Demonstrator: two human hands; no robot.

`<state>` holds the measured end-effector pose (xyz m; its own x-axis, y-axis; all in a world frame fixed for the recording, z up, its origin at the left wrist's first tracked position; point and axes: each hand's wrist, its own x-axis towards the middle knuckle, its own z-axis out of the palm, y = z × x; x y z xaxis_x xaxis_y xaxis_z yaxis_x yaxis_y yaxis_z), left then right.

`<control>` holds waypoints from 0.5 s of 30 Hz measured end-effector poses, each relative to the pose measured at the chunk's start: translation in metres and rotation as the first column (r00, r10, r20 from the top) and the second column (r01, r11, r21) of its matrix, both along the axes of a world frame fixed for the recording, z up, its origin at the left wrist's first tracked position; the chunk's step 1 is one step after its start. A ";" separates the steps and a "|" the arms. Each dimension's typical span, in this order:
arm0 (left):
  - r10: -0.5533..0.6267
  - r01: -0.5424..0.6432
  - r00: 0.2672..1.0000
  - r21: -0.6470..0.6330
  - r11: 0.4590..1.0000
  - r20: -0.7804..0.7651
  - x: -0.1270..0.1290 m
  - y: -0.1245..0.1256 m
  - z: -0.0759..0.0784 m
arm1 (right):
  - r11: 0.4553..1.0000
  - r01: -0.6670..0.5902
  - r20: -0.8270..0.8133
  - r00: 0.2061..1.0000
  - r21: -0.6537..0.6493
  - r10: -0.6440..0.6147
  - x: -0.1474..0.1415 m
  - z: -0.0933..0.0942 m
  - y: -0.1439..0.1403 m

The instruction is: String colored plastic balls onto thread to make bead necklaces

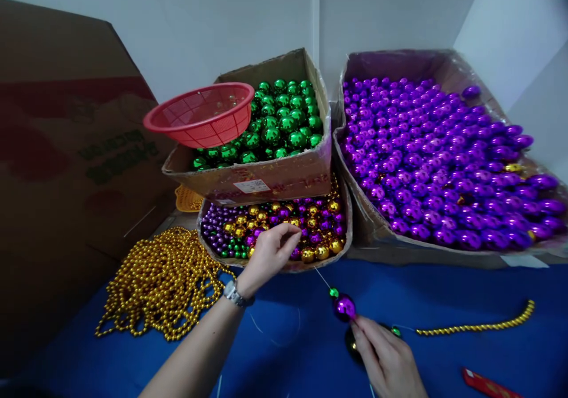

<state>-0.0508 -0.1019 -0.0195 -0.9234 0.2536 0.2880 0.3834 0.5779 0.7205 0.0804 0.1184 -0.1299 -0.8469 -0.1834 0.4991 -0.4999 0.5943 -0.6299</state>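
Note:
My left hand [270, 250], with a watch [237, 293] on its wrist, is closed in a pinch above a low box [341, 260] of mixed gold, purple and green balls. Whatever its fingertips hold, if anything, is too small to make out. My right hand [388, 356] grips a shiny purple ball [345, 307] threaded on a thin string. A small green bead [333, 292] sits just beyond it, and the string's free end points up toward the box. Partly hidden behind the right hand is a dark shiny ball [352, 346]. To the right, the string leads to a gold bead strand [474, 328].
A box of green balls [284, 176] stands over the mixed box, with a red basket [199, 114] on it. Purple balls [421, 161] fill a large box at right. Gold bead necklaces [164, 280] lie piled at left. A red object [488, 383] lies lower right.

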 end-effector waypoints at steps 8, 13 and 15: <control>-0.007 -0.005 0.999 -0.259 0.966 -0.046 -0.022 -0.008 -0.010 | 0.999 -0.004 0.030 1.000 -0.033 0.005 -0.001 0.000 -0.007; -0.037 0.022 0.999 -0.336 0.942 -0.038 -0.035 0.011 -0.020 | 0.999 0.003 0.050 0.999 -0.036 -0.001 0.001 0.001 -0.003; -0.021 0.006 0.999 -0.355 0.935 -0.039 -0.043 0.019 -0.024 | 0.999 0.010 0.056 0.998 -0.033 -0.008 0.000 0.001 -0.002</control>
